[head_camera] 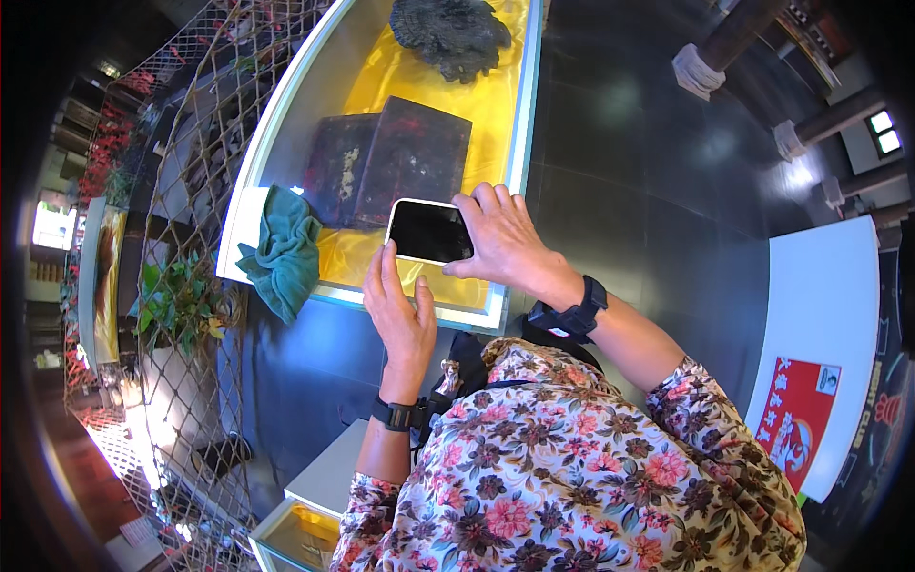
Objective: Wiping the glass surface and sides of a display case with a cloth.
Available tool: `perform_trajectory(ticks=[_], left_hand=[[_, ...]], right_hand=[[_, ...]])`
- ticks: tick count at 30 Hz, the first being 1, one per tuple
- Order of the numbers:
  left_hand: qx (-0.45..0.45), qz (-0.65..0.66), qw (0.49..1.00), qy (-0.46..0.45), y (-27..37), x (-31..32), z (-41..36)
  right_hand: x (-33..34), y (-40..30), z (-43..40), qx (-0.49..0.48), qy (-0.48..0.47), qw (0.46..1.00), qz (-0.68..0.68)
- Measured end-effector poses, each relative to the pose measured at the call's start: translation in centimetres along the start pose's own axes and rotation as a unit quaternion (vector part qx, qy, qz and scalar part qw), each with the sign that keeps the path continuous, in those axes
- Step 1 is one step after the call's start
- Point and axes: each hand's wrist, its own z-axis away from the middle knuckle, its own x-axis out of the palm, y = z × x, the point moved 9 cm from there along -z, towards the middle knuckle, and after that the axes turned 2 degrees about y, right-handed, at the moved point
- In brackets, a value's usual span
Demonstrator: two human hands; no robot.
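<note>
My right hand (504, 236) grips the right end of a smartphone (430, 232) with a pale rim and a dark screen. The fingertips of my left hand (402, 307) touch or nearly touch the phone's lower left corner; its thumb stands apart. Beneath the phone is a glass-topped display case (457, 314) lined with yellow satin. Inside lie two dark, worn, flat rectangular pieces (418, 157) and, farther off, a dark, rough, ruffled object (452, 36). A crumpled green cloth (286, 247) hangs over the case's near left corner.
Rope netting (193, 214) with leafy plants (179, 300) stands along the left. A second glass case (286, 533) is at the lower left. To the right are dark tiled floor (607, 164), pillars on stone bases (698, 71) and a white panel (822, 286) with a red sign.
</note>
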Motion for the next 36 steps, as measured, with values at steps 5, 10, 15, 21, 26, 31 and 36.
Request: perform_trajectory(ticks=[5, 10, 15, 21, 26, 31, 36], left_hand=[[-0.032, -0.039, 0.998, 0.027, 0.4, 0.6, 0.3], [-0.046, -0.065, 0.995, 0.055, 0.5, 1.0, 0.6], [-0.055, -0.1, 0.991, 0.068, 0.9, 1.2, 0.5], [-0.059, -0.107, 0.989, 0.08, 0.8, 1.1, 0.6], [-0.069, -0.13, 0.985, 0.094, 0.6, 1.0, 0.9], [-0.081, -0.127, 0.982, 0.11, 0.4, 0.7, 1.2], [-0.085, -0.107, 0.982, 0.131, -0.1, 0.6, 1.4]], right_hand=[[0.3, 0.2, -0.5, -0.021, -0.028, 0.999, -0.008], [0.1, 0.0, -0.3, -0.033, 0.0, 0.999, -0.025], [0.5, 0.2, -0.6, -0.045, -0.009, 0.998, -0.031], [-0.7, 0.6, -0.1, -0.079, 0.006, 0.997, -0.027], [-1.5, 2.6, 0.4, -0.06, -0.033, 0.996, -0.059], [-2.0, 3.6, 1.2, -0.083, -0.016, 0.993, -0.077], [-2.7, 5.9, 2.4, -0.108, -0.025, 0.986, -0.127]])
